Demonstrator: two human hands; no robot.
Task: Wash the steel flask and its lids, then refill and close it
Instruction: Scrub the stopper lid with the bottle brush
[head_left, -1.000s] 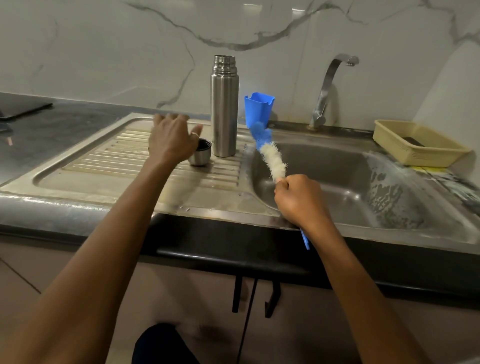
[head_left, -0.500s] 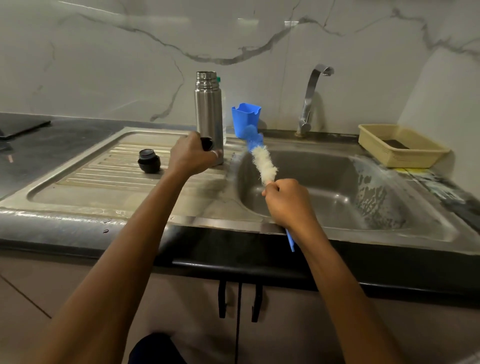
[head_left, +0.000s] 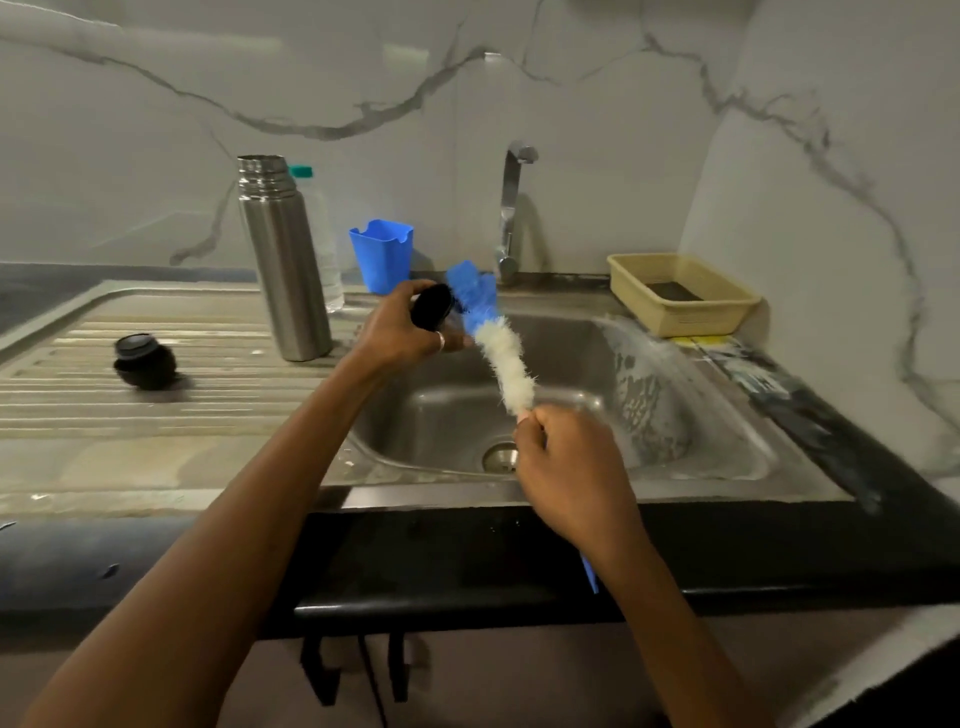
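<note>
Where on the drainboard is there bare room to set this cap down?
Bare ribbed drainboard lies between the black stopper and the steel flask, and along the front edge. Crowded: the back ledge, with flask, plastic bottle and blue cup.

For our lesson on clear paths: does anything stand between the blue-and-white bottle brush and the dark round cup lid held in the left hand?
Nothing visible does. The left hand holds the dark round cup lid above the sink, its mouth facing the blue-and-white bristled bottle brush in the right hand; the blue tip lies right beside it.
</note>
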